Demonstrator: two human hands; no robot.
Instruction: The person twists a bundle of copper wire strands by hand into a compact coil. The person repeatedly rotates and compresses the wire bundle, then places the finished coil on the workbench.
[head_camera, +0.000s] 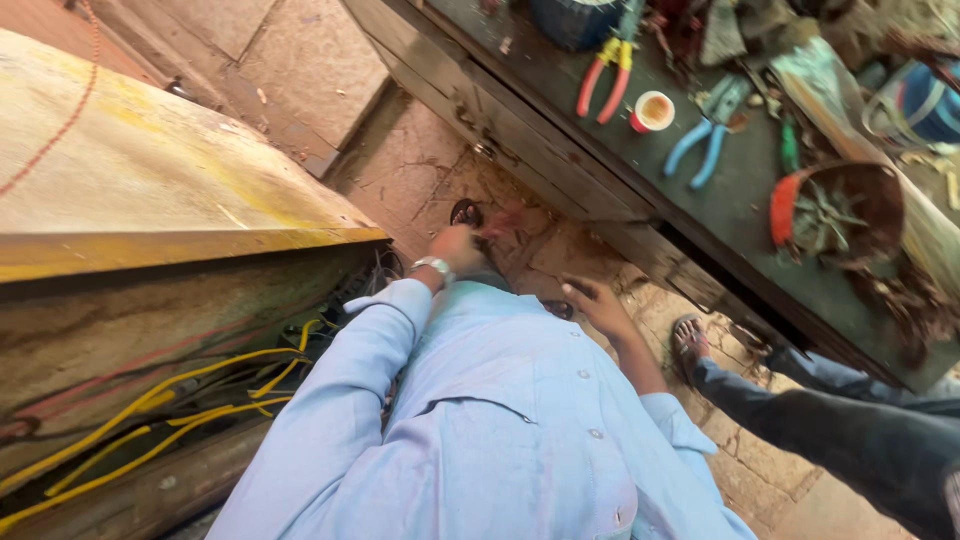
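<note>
My left hand (455, 248) reaches forward from a light blue sleeve, a metal watch (432, 266) on its wrist. Its fingers are curled under, close to the stone floor and right beside a dark sandal (466, 212); whether it holds anything is hidden. My right hand (596, 302) hovers lower right of it with fingers spread and nothing in it, just above the paving stones (420, 160). My light blue buttoned shirt (510, 420) fills the lower middle of the view.
A worn yellow machine panel (150, 170) stands at left with yellow cables (150, 420) under it. At right, a dark workbench (740, 200) carries red-yellow pliers (606, 72), blue pliers (704, 132) and a basket of metal scraps (840, 205). Another person's sandalled foot (688, 340) and dark trouser leg lie at right.
</note>
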